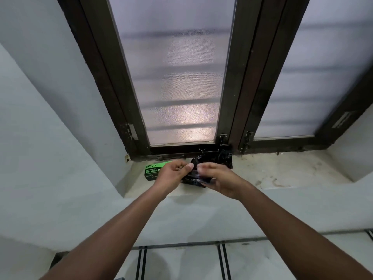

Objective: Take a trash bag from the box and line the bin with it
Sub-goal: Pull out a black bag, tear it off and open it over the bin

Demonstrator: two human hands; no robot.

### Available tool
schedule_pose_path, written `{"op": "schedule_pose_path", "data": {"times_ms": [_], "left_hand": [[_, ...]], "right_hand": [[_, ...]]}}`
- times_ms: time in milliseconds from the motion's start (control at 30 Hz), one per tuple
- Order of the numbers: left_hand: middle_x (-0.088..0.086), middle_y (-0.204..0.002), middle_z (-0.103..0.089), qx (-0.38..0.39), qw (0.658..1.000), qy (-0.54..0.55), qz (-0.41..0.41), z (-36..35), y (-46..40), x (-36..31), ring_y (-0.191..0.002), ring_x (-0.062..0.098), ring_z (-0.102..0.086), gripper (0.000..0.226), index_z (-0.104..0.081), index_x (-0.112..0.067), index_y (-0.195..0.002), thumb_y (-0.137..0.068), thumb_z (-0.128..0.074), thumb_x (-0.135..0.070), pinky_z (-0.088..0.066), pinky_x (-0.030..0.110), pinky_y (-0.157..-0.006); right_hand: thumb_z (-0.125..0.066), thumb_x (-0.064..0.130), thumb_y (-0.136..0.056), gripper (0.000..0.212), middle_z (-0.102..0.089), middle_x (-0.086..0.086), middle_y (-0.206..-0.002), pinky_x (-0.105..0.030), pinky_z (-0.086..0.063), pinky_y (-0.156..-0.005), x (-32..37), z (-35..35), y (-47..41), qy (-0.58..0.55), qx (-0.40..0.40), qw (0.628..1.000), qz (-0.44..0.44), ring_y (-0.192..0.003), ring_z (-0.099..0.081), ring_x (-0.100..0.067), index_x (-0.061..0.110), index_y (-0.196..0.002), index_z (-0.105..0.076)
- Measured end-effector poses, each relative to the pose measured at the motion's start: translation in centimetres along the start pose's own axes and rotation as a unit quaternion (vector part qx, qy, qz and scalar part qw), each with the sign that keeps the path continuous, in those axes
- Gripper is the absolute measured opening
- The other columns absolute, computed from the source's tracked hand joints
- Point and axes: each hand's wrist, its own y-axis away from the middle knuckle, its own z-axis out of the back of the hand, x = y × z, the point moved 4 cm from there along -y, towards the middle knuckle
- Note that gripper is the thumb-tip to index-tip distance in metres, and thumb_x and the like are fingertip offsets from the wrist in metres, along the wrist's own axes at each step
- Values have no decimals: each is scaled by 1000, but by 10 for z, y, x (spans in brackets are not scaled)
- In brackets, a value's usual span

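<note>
Both hands, left (171,174) and right (219,179), pinch crinkled glossy black trash bag (212,160) beside green cardboard box (153,170).

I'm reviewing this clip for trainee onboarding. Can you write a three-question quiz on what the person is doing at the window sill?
1. True or false: the green box lies on the window sill.
2. What do the left hand and right hand both grip? A) black trash bag B) window latch C) white cloth
3. Fill in: the bin is ____ in this view.

Key
1. True; it lies beside the left hand, below the dark window frame.
2. A; the crumpled black trash bag is held between both hands, over the sill.
3. Not visible.
</note>
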Motion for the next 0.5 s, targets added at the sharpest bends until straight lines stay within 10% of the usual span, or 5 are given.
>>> {"op": "schedule_pose_path", "data": {"times_ms": [200, 333, 500], "left_hand": [[11, -94, -69, 121, 964, 199, 129, 15, -5, 18, -84, 18, -62, 38, -72, -2, -116, -84, -85, -17, -51, 28, -72], [-2, -74, -67, 101, 967, 178, 148, 28, -12, 17, -59, 7, -55, 27, -74, -6, -112, -87, -81, -13, -43, 21, -54], [12, -105, -79, 80, 957, 255, 114, 41, -30, 19, -87, 22, -77, 26, -71, -16, -116, -92, -74, -6, -58, 31, -79]], "right_hand": [[-73, -3, -89, 31, -71, -15, -116, -37, -58, -91, 0, -4, -7, 68, -66, 994, 58, -105, -70, -25, 9, -117, -71], [-80, 5, -85, 40, -72, -11, -116, -45, -64, -80, 1, -20, -13, 103, -86, 988, 76, -102, -73, -27, 18, -122, -70], [-81, 10, -84, 33, -69, -9, -86, -31, -56, -74, 4, -41, -25, 105, -66, 991, 54, -75, -65, -18, 11, -116, -72]]}}
